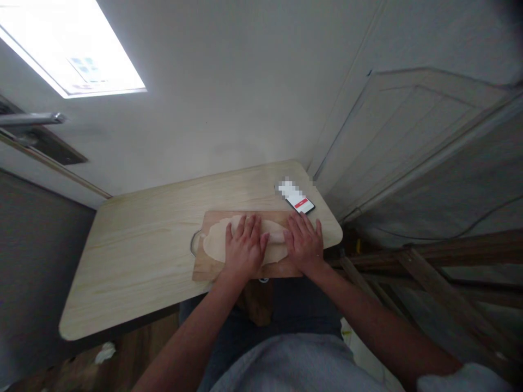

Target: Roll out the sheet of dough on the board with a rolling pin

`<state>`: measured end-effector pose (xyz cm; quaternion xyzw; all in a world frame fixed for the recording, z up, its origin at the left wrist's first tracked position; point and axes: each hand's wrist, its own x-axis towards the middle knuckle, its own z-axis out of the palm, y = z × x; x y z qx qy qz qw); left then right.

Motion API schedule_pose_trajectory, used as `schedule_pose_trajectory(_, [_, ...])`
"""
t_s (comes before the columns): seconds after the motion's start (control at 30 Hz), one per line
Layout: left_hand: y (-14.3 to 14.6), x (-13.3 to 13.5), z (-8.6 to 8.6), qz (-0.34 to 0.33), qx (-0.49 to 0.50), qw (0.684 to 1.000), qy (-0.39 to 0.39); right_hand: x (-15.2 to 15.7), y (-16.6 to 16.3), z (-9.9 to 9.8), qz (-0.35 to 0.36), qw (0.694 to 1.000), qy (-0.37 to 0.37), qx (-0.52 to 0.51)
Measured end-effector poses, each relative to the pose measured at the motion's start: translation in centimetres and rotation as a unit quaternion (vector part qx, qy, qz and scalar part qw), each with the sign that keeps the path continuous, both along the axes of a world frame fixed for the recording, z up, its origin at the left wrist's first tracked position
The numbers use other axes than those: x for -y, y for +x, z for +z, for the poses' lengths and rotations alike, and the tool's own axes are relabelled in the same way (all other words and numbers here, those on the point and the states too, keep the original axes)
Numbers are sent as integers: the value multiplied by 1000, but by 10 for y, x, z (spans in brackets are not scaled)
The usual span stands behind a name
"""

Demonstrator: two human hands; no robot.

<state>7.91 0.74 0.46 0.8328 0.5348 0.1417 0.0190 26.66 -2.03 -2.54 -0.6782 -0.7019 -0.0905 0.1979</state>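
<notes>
A thin, pale sheet of dough [214, 247] is spread across a wooden cutting board [200, 270] with a metal handle at its left end. On top of the dough, a short stretch of a pale rolling pin [277, 236] shows between my hands; its ends are hidden beneath them. My left hand [245, 245] lies over the middle of the dough, palm down, fingers stretched forward and thumb pointing right. At the right end of the board, my right hand [304, 242] rests palm down on the pin, its fingers extended and slightly apart.
A phone [300, 203] with a lit screen lies just behind the board's right end. The light wood table [134, 250] backs onto a white door [229, 109] with a metal handle [32, 119]. Wooden beams [433, 277] stand off to the right.
</notes>
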Motion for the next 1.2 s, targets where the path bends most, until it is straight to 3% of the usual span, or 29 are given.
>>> schedule_pose_trajectory(0.57, [10, -56, 11, 0, -30, 999, -11, -57, 5, 13, -20, 1000, -18, 3])
schedule_pose_trajectory(0.93, [16, -83, 10, 41, -46, 997, -52, -91, 8, 12, -20, 999, -37, -21])
schedule_pose_trajectory(1.2, [11, -97, 13, 29, -47, 997, -52, -109, 6, 18, -16, 998, -56, -10])
